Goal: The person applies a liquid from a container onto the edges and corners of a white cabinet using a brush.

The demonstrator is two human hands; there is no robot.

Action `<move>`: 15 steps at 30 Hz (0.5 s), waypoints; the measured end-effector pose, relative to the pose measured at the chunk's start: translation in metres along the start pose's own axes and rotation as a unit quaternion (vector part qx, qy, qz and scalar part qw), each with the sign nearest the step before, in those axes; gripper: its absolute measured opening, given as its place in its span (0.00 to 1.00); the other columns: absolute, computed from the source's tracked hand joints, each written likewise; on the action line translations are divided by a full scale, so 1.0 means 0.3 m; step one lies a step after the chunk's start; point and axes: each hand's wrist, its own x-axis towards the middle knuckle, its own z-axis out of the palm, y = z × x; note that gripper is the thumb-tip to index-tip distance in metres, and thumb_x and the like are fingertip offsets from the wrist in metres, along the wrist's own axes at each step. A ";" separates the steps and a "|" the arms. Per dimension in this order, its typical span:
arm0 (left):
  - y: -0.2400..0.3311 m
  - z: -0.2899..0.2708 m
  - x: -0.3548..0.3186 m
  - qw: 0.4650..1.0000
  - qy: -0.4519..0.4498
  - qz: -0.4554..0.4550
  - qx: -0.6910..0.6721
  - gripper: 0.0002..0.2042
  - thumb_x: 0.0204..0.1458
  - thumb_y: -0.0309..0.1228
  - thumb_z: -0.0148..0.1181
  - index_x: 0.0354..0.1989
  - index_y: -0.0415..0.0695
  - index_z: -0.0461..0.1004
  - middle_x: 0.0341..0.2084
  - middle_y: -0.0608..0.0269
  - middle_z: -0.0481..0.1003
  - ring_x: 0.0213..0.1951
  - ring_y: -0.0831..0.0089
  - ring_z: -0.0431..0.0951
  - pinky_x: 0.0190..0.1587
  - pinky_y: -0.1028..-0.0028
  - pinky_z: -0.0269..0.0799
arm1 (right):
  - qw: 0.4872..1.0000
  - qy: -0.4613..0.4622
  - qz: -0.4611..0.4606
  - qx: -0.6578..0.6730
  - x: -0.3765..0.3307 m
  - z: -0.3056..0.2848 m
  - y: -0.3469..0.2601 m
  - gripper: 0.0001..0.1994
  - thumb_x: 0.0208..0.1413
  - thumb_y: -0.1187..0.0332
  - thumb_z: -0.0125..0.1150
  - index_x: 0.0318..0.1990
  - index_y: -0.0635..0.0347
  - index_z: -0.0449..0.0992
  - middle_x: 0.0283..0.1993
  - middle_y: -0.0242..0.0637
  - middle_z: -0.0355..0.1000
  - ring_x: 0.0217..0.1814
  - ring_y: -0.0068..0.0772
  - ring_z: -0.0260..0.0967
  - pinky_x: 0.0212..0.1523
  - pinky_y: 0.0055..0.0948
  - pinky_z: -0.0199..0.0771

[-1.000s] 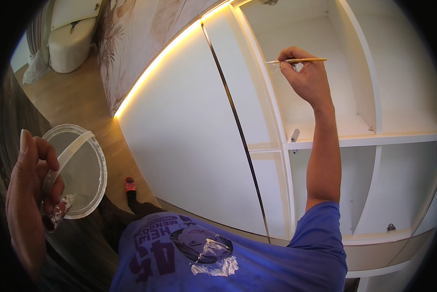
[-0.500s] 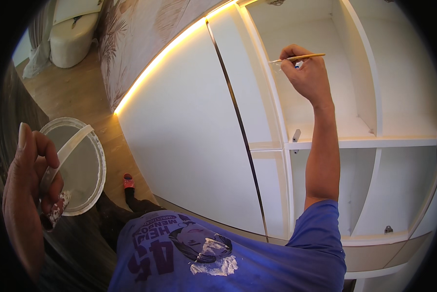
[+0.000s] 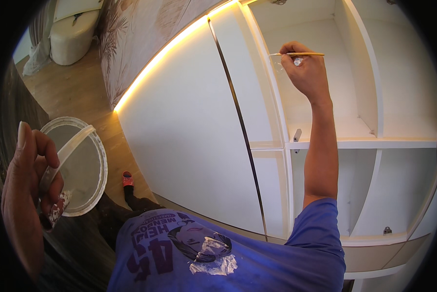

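Observation:
My right hand (image 3: pixel 305 73) is closed on a thin paintbrush (image 3: pixel 306 54) with a yellowish wooden handle. The brush lies almost level, its pale tip at the upright white cabinet edge (image 3: pixel 272 73); whether it touches I cannot tell. Something small and shiny shows behind my fingers, too small to name. On the far left, my left hand (image 3: pixel 26 170) has its fingers wrapped round the pale curved handle (image 3: pixel 70 150) of a round bucket (image 3: pixel 101 168). White splatter marks the bucket's rim. A reddish, white-flecked piece (image 3: pixel 59 209) sits by my lower fingers, its kind unclear.
Open white cabinet compartments (image 3: pixel 325 44) fill the right, with a thin divider and a horizontal shelf (image 3: pixel 364 144). Left of them stands a large white panel (image 3: pixel 189 126) with a dark vertical strip and a lit top edge. A pale stool (image 3: pixel 72 39) stands far left on wood flooring.
My right hand and the paintbrush have shifted slightly upward along the cabinet edge. My left hand still holds the bucket's handle in nearly the same place.

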 end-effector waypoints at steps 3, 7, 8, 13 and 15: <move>0.008 0.001 0.000 1.000 -0.005 -0.003 0.016 0.33 0.65 0.70 0.35 0.32 0.49 0.64 0.09 0.68 0.61 0.07 0.83 0.52 0.10 0.81 0.50 | 1.000 0.014 -0.009 0.007 -0.003 0.010 0.004 0.08 0.55 0.69 0.60 0.38 0.62 0.81 0.28 0.37 0.80 0.27 0.26 0.73 0.34 0.29 0.75; 0.005 0.004 0.009 1.000 -0.007 0.005 0.027 0.33 0.65 0.69 0.35 0.31 0.49 0.64 0.09 0.69 0.60 0.07 0.83 0.52 0.10 0.81 0.49 | 1.000 -0.007 -0.003 -0.015 -0.009 0.000 0.004 0.07 0.54 0.69 0.60 0.37 0.62 0.80 0.27 0.36 0.79 0.26 0.25 0.72 0.33 0.28 0.74; 0.004 0.004 0.009 1.000 -0.006 0.005 0.027 0.33 0.65 0.70 0.35 0.32 0.49 0.64 0.09 0.69 0.60 0.07 0.83 0.52 0.10 0.81 0.49 | 1.000 -0.017 0.002 -0.023 -0.011 -0.006 0.000 0.07 0.54 0.69 0.60 0.36 0.62 0.80 0.26 0.36 0.79 0.26 0.25 0.71 0.33 0.28 0.73; 0.001 0.002 -0.001 1.000 -0.001 -0.002 0.015 0.33 0.65 0.70 0.35 0.32 0.49 0.64 0.08 0.68 0.60 0.07 0.82 0.51 0.09 0.80 0.50 | 0.999 -0.026 0.013 -0.015 -0.006 -0.019 -0.019 0.07 0.54 0.70 0.60 0.35 0.64 0.79 0.25 0.33 0.76 0.26 0.22 0.68 0.32 0.26 0.71; 0.007 0.006 -0.004 1.000 0.004 -0.012 0.017 0.33 0.65 0.70 0.35 0.32 0.49 0.64 0.08 0.68 0.59 0.06 0.82 0.51 0.09 0.80 0.50 | 1.000 -0.023 0.013 -0.015 -0.002 -0.010 -0.024 0.07 0.54 0.69 0.60 0.35 0.64 0.80 0.24 0.35 0.77 0.25 0.24 0.69 0.32 0.27 0.71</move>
